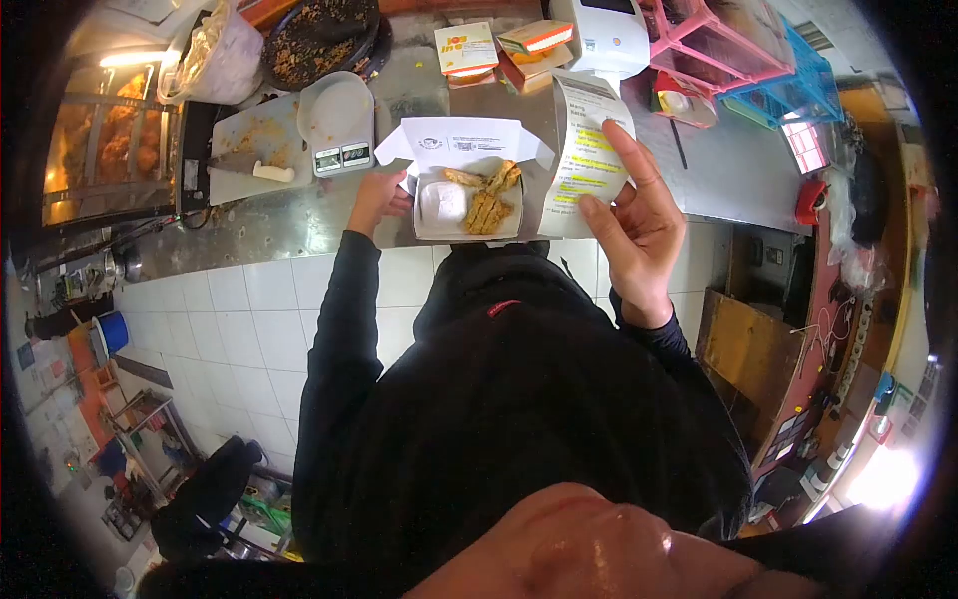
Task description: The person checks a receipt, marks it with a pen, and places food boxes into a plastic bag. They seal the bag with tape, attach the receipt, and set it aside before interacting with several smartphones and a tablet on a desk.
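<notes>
My left hand (379,203) is at the left wall of an open white takeaway box (466,229), its fingers curled against the side. The lid stands raised at the back. Inside lie a white wrapped portion (443,205), probably rice, and pieces of breaded fried chicken (489,212). In my right hand (642,235) is a long printed receipt (574,165) with yellow highlighted lines, the thumb on its front at the right edge. The index finger stretches up along the paper; the other fingers are partly hidden.
Left on the metal counter (639,180) are a kitchen scale (342,130), a cutting board (235,135) with a knife (261,171), and a dark pan (319,45) of crumbs. Behind the box stand burger boxes (466,53), a white printer (599,40) and a pink crate (714,50).
</notes>
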The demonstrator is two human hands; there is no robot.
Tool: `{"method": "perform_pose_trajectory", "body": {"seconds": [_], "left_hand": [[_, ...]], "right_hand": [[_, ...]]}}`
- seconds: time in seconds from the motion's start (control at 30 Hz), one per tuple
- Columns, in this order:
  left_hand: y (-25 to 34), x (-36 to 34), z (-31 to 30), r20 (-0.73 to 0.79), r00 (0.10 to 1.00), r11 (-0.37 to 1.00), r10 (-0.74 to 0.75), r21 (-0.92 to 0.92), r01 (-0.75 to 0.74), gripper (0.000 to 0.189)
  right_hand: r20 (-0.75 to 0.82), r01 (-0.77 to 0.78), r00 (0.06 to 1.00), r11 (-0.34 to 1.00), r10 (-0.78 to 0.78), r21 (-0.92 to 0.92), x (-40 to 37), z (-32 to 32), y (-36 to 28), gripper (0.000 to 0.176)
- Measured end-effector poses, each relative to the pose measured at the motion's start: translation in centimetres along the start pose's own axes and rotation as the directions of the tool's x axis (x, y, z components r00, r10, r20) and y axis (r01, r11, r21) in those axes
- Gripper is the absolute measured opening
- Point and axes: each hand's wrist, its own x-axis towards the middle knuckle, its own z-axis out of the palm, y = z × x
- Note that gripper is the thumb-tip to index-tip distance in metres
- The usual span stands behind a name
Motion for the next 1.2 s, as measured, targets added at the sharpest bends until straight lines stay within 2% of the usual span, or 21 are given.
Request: {"method": "perform_pose_trajectory", "body": {"seconds": [0.13,0.17,0.23,0.3,0.37,0.43,0.5,0.53,0.57,0.6,0.63,0.73,0.87,0.9,0.93,0.97,1.03,1.07,1.1,1.17,1.2], "left_hand": [[0.8,-1.1,0.3,0.044,0.997,0.998,-0.056,0.033,0.055,0.038],[0.9,-1.5,0.5,0.062,0.997,0.998,-0.054,0.04,0.052,0.038],[0.5,-2.0,0.6,0.078,0.996,0.999,-0.031,-0.021,0.033,0.037],[0.0,-2.1,0.8,0.083,0.997,0.996,-0.006,-0.09,0.013,0.036],[-0.8,-1.7,1.3,0.052,0.997,0.987,-0.06,-0.144,0.067,0.036],[-1.5,-2.0,2.3,0.027,0.998,0.981,-0.059,-0.186,0.063,0.036],[-2.4,-2.2,3.2,0.042,0.998,0.955,-0.045,-0.292,0.055,0.036],[-2.7,-2.7,3.5,0.072,0.997,0.946,-0.037,-0.318,0.059,0.037],[-3.1,-3.4,4.4,0.068,0.997,0.945,-0.04,-0.323,0.06,0.037],[-3.7,-4.2,5.4,0.098,0.995,0.932,-0.024,-0.357,0.058,0.038],[-4.2,-4.8,6.0,0.121,0.993,0.917,-0.003,-0.395,0.051,0.041],[-5.5,-6.1,7.1,0.046,0.999,0.929,0.003,-0.37,0.014,0.04],[-5.7,-7.6,8.3,-0.009,1.0,0.943,0.027,-0.333,-0.029,0.038],[-5.5,-7.8,8.3,-0.025,0.998,0.935,0.062,-0.349,-0.067,0.037],[-5.3,-7.7,8.3,-0.039,0.994,0.924,0.099,-0.366,-0.106,0.036],[-5.5,-7.3,8.4,-0.033,0.994,0.924,0.106,-0.366,-0.111,0.036],[-6.9,-6.4,8.4,-0.169,0.937,0.871,0.307,-0.347,-0.348,0.038],[-5.5,-7.7,8.5,-0.192,0.956,0.915,0.223,-0.298,-0.273,0.036],[-5.3,-7.7,8.9,-0.175,0.957,0.918,0.232,-0.284,-0.275,0.036],[-5.1,-7.3,9.5,-0.347,0.881,0.903,0.321,-0.169,-0.396,0.036],[-5.2,-6.8,9.8,-0.333,0.882,0.902,0.334,-0.16,-0.402,0.036]], "right_hand": [[-0.06,0.015,0.998,1.0,-0.016,-0.012,-0.2,-0.3,0.4,0.061],[-0.106,-0.007,0.994,0.982,-0.013,-0.191,-0.3,-0.8,0.7,0.059],[-0.141,-0.041,0.99,0.933,-0.01,-0.357,-0.2,-2.0,2.6,0.058],[-0.183,0.068,0.948,0.73,-0.259,-0.68,1.0,-4.0,7.6,0.052],[-0.149,0.096,0.925,0.596,-0.348,-0.797,1.6,-6.0,14.4,0.047],[-0.179,0.044,0.933,0.592,-0.313,-0.805,0.0,-7.1,21.9,0.044],[-0.119,0.045,0.942,0.471,-0.313,-0.881,-2.1,-5.8,26.7,0.042],[-0.111,0.053,0.944,0.474,-0.311,-0.879,-2.4,-4.9,26.3,0.042],[-0.144,-0.108,0.99,0.626,-0.006,-0.772,-2.9,-4.0,25.9,0.04],[-0.119,-0.304,0.946,0.702,0.301,-0.644,-3.1,-3.6,25.5,0.039],[-0.105,-0.296,0.948,0.706,0.302,-0.643,-2.7,-3.9,25.7,0.039],[-0.134,-0.594,0.795,0.712,0.592,-0.375,-1.7,-5.6,25.1,0.033],[-0.031,-0.467,0.859,0.758,0.511,-0.456,-1.7,-7.4,27.8,0.036],[-0.05,-0.377,0.912,0.787,0.406,-0.489,-1.1,-7.7,27.1,0.037],[-0.065,-0.283,0.954,0.802,0.294,-0.525,-0.1,-7.8,25.2,0.039],[-0.046,-0.346,0.934,0.865,0.354,-0.363,0.9,-8.5,23.1,0.046],[0.04,-0.215,0.975,0.971,0.22,-0.103,2.8,-7.4,14.8,0.061],[0.104,-0.239,0.965,0.97,0.241,-0.032,3.1,-7.1,11.2,0.066],[0.086,-0.207,0.975,0.978,0.203,0.036,3.2,-6.1,7.6,0.067],[0.132,-0.139,0.979,0.983,0.155,-0.119,2.8,-6.0,3.5,0.068],[0.113,-0.135,0.982,0.984,0.149,-0.118,2.6,-5.8,2.3,0.068]]}}
